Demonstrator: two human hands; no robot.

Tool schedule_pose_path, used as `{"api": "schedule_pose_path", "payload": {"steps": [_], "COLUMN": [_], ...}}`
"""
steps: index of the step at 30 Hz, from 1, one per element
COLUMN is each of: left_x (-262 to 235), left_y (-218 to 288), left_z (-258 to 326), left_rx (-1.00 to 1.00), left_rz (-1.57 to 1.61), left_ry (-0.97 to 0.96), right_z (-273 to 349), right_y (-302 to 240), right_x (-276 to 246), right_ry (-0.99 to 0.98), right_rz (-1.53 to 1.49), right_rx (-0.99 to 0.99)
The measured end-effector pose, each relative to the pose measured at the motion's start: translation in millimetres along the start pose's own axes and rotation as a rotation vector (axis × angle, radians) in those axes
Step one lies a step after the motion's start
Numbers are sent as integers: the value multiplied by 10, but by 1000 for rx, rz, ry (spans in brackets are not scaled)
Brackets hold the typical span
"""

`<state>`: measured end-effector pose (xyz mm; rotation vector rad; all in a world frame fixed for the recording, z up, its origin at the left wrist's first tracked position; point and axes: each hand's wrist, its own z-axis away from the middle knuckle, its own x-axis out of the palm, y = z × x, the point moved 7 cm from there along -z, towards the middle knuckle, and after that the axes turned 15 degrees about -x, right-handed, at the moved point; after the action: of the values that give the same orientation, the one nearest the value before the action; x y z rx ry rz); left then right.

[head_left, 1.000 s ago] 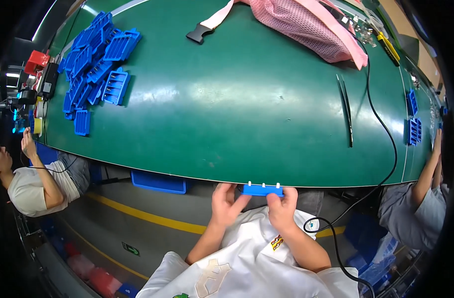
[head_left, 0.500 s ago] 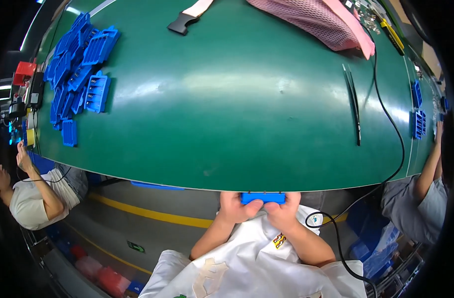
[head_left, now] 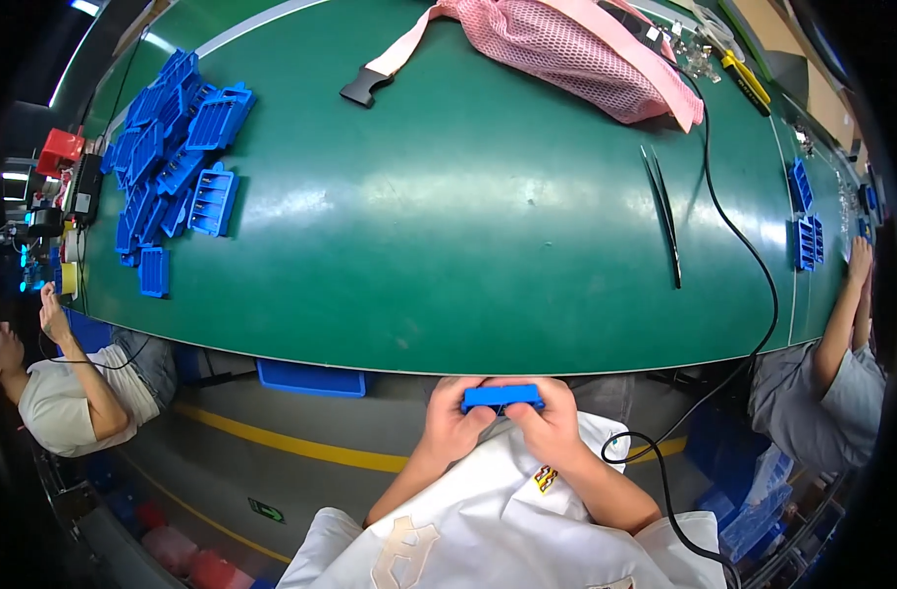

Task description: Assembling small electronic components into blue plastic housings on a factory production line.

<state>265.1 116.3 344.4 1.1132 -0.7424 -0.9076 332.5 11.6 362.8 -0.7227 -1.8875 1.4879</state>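
Note:
Between both hands, just in front of the table's near edge, is a blue slotted plastic holder (head_left: 503,398), seen from a plain side. My left hand (head_left: 452,422) grips its left end, the thumb bent against the near side. At the other end my right hand (head_left: 549,417) closes on it in the same way, thumb pressed near the middle. Fingers of both hands wrap behind the holder and are partly hidden. On the table's far left lies a heap of similar blue holders (head_left: 213,201), several with open slots and small dark parts inside.
Tweezers (head_left: 666,221) lie on the green table (head_left: 419,285) at right, beside a black cable (head_left: 738,236) running down past my right arm. At the back are a pink mesh bag (head_left: 576,59) with a buckle strap and a yellow-handled tool (head_left: 748,83). Co-workers sit on both sides.
Both hands have turned the holder: small dark pins showed along its far edge before, and now a plain blue face shows. My fingers have shifted around it. The view has moved slightly.

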Motion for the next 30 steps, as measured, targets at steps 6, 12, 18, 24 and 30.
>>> {"api": "schedule_pose_path", "payload": {"steps": [6,12,18,24,30], "left_x": [106,95,91,43,83], "left_y": [25,-217,-77,-130,-33], "left_z": [35,39,-3,15,20], "left_rx": [-78,-191,-140,-99,-139], "left_rz": [260,233,41,-18,63], "left_ry": [-125,-46,37,127,120], "right_z": [63,33,26,44,68], "right_y": [-79,-50,-33,22,24], "right_x": [-89,-65,-78,-99,-70], "right_ry": [136,275,261,244,303], "right_rz": [55,-61,0,70,21], "right_rx": [67,125,64,3,110]}}
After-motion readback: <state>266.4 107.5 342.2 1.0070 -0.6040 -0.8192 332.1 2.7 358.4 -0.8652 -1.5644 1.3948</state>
